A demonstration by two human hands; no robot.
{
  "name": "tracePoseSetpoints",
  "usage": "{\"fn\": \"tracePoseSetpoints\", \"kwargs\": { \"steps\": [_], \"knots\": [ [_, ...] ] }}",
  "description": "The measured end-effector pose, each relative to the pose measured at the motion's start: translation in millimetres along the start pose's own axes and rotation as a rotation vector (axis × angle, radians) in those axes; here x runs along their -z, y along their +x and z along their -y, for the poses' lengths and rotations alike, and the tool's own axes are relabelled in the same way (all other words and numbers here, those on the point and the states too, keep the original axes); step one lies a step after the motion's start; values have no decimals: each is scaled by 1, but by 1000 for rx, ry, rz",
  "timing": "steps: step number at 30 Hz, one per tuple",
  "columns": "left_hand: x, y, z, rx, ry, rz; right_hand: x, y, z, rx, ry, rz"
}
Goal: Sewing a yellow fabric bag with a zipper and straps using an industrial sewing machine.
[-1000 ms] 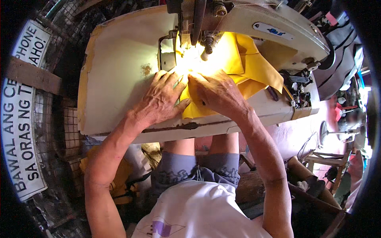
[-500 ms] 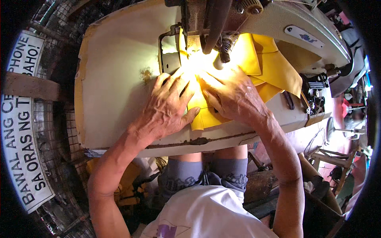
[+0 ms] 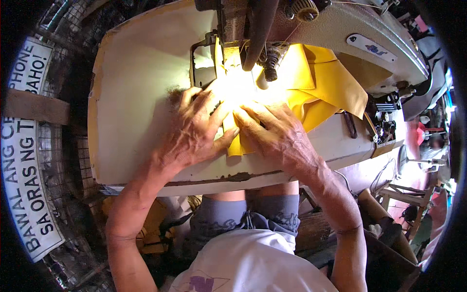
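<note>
In the head view, the left hand point(image 3: 187, 124) lay palm down with its fingers somewhat spread, its thumb angled inward onto the near end of a yellow piece of material point(image 3: 333, 82). The right hand point(image 3: 277, 131) rested palm down just beside it, fingers stretched forward and fairly close together over the same material; glare hid its farther fingertips, so whether it pinched anything could not be told. The yellow material ran between and under the two hands, with its folded, larger part spreading beyond the right hand and to that hand's right. Just ahead of both hands stood the head of a sewing machine point(image 3: 331, 36), a strong light washing out the area around its needle. A dark metal frame point(image 3: 204, 76) sat just beyond the left hand's fingers, and the pale tabletop point(image 3: 138, 92) stretched out to that hand's left. To the right of the right hand lay a dark looped object point(image 3: 350, 125), and farther right, a small metal mechanism point(image 3: 386, 127). Nearer the body than both hands were the person's grey shorts point(image 3: 216, 214).
</note>
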State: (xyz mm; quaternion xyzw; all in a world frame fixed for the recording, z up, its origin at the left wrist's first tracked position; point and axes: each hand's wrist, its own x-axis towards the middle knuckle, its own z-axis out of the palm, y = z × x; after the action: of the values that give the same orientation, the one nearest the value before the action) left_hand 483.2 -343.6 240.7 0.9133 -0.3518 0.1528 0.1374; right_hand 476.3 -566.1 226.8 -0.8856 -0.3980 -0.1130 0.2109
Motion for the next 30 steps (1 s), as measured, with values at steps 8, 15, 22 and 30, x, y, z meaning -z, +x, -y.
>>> {"fn": "tracePoseSetpoints", "kwargs": {
  "steps": [8,15,22,30],
  "knots": [
    [1,3,2,17,-34,-7,5,13,-10,53,33,-55],
    [-3,5,8,41,-26,-56,16,26,-15,7,47,83],
    [-4,6,7,41,-49,-70,17,30,-17,10,54,44],
    [-3,7,15,46,-75,-72,8,34,-23,-2,-42,5]
  ]
}}
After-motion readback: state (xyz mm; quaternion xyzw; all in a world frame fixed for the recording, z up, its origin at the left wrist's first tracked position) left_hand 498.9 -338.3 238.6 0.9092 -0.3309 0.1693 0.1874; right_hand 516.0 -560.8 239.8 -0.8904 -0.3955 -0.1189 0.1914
